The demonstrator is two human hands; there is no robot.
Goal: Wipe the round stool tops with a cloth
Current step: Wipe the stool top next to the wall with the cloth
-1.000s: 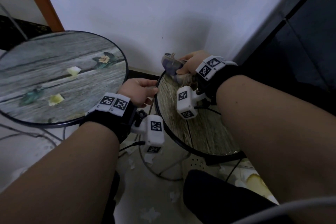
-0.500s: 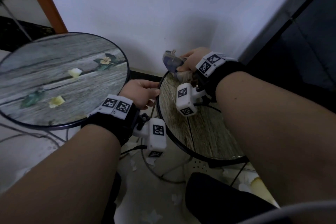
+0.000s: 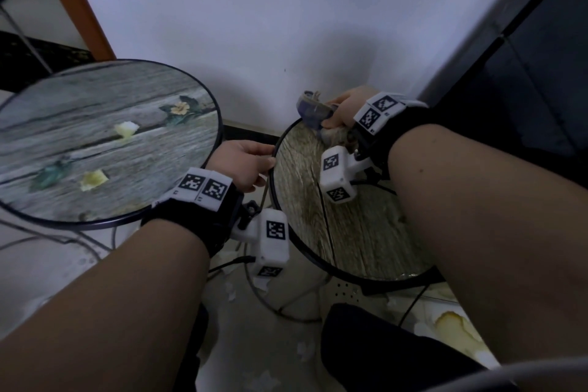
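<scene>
The right hand (image 3: pixel 345 108) is closed around a bunched cloth (image 3: pixel 313 111) at the far edge of the right stool top (image 3: pixel 350 226), with the cloth touching or just over the rim. The left hand (image 3: pixel 245 165) grips the left rim of that same stool, fingers curled over the edge, steadying it. The left stool top (image 3: pixel 95 143) stands beside it, well apart from the cloth, with two pale yellow scraps (image 3: pixel 125 130) lying on it.

Judgement: the wipe is at the far edge of the right top. To do it well, flatten the cloth under the palm, draw it near in overlapping passes, and keep the left hand's hold so the top does not rock. Scraps on the left top need sweeping toward one edge.
</scene>
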